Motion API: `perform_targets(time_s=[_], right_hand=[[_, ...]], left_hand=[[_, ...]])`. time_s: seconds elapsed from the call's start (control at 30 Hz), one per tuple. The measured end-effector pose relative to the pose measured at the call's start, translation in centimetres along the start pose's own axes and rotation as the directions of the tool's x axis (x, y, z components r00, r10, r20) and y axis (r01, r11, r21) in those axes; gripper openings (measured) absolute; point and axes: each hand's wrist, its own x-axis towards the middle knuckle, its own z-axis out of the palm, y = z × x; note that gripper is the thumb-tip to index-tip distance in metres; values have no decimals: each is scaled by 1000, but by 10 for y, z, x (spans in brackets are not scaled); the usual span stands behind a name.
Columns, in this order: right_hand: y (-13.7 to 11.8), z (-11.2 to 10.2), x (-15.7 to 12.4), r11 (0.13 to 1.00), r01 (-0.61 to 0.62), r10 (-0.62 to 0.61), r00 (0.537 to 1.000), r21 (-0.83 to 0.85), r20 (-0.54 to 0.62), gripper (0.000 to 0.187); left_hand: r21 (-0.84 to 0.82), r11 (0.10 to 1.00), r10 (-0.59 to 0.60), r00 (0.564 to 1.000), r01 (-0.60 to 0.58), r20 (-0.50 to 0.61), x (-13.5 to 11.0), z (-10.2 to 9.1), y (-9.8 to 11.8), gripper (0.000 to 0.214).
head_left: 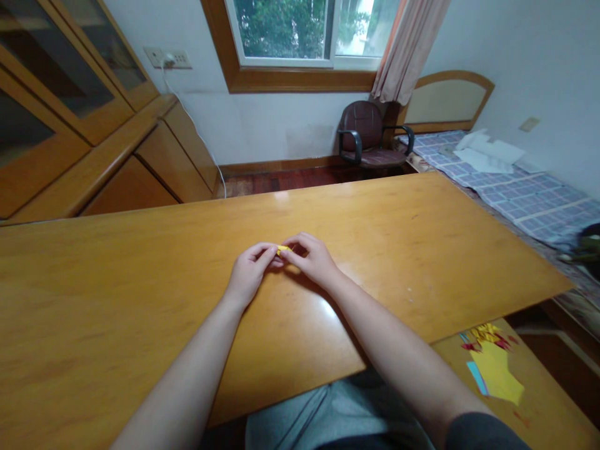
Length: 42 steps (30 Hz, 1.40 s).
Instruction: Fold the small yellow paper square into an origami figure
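A small yellow piece of folded paper (284, 250) is pinched between my two hands, just above the wooden table (140, 300). My left hand (250, 272) grips its left end with thumb and fingers. From the other side, my right hand (313, 257) pinches the right end, thumb in front and fingers curled behind. Much of the paper is hidden by my fingertips, so its exact shape is hard to make out.
Lower right, a lower surface (553, 406) bears yellow paper sheets (497, 372), a blue strip (477, 378) and a heap of yellow and red scraps (487, 334). Beyond the table stand an armchair (363, 128), a bed (529, 187) and a cabinet (117, 150).
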Motion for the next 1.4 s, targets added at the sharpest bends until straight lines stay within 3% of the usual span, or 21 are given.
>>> perform_targets(time_s=[0.23,0.43,0.93,1.4], right_hand=[[2,3,2,981,-88,97,994,175,-41,19],[8,5,2,943,-153,157,988,294,12,23],[11,8,4,835,-260,267,962,485,56,37],[7,0,8,700,-272,354,935,660,10,34]], left_hand=[[-55,998,-9,999,11,31,-2,0,-1,29],[-100,993,-51,998,56,48,-2,0,-1,30],[-117,991,-63,997,58,-42,3,1,-4,33],[-111,979,-156,982,168,109,-2,1,-1,28]])
